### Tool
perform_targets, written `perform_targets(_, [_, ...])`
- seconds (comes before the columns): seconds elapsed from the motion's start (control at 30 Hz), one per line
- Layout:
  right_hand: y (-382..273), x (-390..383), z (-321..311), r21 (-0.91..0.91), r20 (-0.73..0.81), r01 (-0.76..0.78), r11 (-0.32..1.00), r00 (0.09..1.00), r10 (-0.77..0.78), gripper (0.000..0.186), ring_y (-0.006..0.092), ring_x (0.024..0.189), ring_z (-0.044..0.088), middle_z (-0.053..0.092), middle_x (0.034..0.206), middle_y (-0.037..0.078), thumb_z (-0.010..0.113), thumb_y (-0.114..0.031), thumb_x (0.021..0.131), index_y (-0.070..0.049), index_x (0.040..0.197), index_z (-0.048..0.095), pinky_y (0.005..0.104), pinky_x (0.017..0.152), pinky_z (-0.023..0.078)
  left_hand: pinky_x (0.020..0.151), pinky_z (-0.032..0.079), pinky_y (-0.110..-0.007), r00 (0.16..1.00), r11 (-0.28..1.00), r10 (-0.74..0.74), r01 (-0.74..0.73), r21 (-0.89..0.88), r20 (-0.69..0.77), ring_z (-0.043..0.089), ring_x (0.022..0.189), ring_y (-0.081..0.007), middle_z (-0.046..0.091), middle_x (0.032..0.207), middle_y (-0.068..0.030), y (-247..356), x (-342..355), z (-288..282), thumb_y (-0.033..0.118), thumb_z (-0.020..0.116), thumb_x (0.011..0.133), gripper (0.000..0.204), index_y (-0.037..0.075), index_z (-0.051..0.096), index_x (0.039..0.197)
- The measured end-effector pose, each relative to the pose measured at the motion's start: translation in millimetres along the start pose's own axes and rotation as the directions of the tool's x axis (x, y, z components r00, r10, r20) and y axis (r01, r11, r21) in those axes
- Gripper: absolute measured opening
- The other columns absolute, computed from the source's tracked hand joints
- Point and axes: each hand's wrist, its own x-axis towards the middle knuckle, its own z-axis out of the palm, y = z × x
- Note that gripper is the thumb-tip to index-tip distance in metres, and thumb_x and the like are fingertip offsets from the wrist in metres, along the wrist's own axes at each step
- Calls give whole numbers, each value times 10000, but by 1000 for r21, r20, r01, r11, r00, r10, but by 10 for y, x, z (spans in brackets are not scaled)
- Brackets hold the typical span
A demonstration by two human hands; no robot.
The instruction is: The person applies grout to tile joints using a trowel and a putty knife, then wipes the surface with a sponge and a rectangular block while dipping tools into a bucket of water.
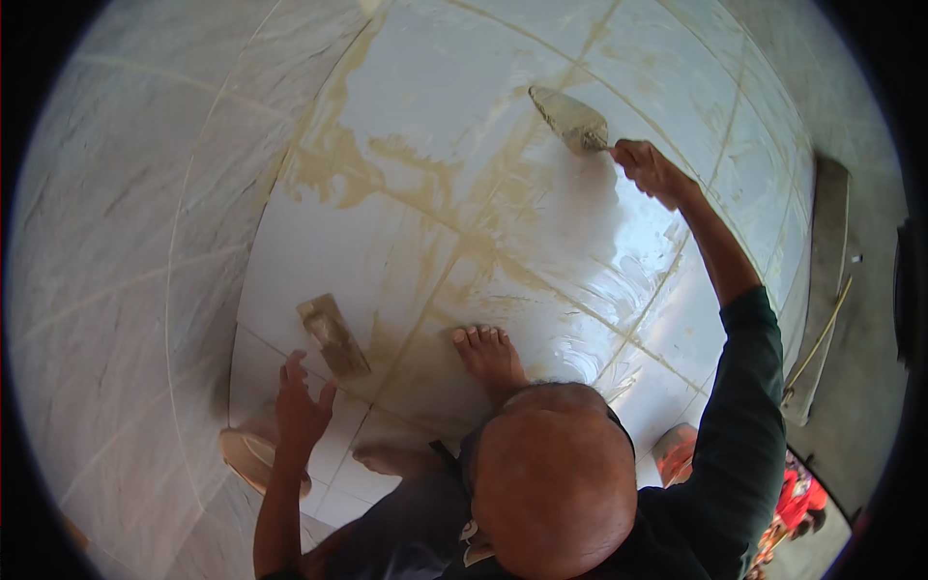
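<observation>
A: Why is the pointed trowel point(568, 120) held at arm's length?
B: The person's right hand point(650, 172) is wrapped round its handle, leaving the blade free above or on the white floor tiles point(440, 82). That probably gives reach across the smeared, yellowish paste point(333, 174).
A: And the rectangular float point(333, 335)?
B: It lies on the tiles, presumably put there for easy reach.
A: Is the left hand point(303, 404) holding anything?
B: Nothing visible; its grip is wide, thumb and fingers parted.
A: Where does each tool sit, then?
B: The blade points forward and leftward from the right grip; contact with the tiles cannot be told. The float lies just ahead and rightward of the left grip, seemingly untouched.
</observation>
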Motion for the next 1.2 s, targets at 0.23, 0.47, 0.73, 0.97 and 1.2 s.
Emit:
perform_targets(0.23, [-64,-190,2074,-649,361,534,542,843,-400,123,433,602,615,592,653,255,500,-61,868,52,917,511,488,543,518,883,479,-490,980,988,-152,149,-31,-132,559,1073,-412,475,1323,-267,-29,234,598,309,728,827,850,45,253,1480])
perform_targets(0.47, [-507,-379,3085,-384,337,375,843,908,-250,264,465,738,606,611,748,286,488,-224,980,35,989,541,509,649,485,924,459,-533,895,932,-361,332,-147,-263,541,1127,-494,466,1358,-295,143,525,821,321,638,882,773,64,230,1487])
perform_targets(0.73, [-687,-230,2138,-719,264,425,550,899,-350,196,419,693,629,621,772,221,503,-187,975,1,977,560,494,598,500,869,494,-490,815,923,-378,292,-252,-439,614,1047,-424,556,1251,-294,260,512,546,244,585,925,641,81,272,1460])
perform_targets(0.97, [-812,-273,1889,-740,245,417,528,898,-365,156,386,686,624,623,760,207,499,-165,974,-24,920,537,450,607,504,856,528,-372,837,524,-501,89,-847,-222,619,1038,-253,570,1235,-168,318,281,345,247,577,958,587,77,303,1449])
perform_targets(1.2, [-622,-135,1931,-844,111,294,449,914,-389,213,427,675,635,646,740,219,504,-234,983,-37,926,564,507,613,518,823,549,-365,902,7,-428,65,-998,56,597,1067,-211,549,1243,-105,346,256,629,183,561,977,525,141,327,1445])
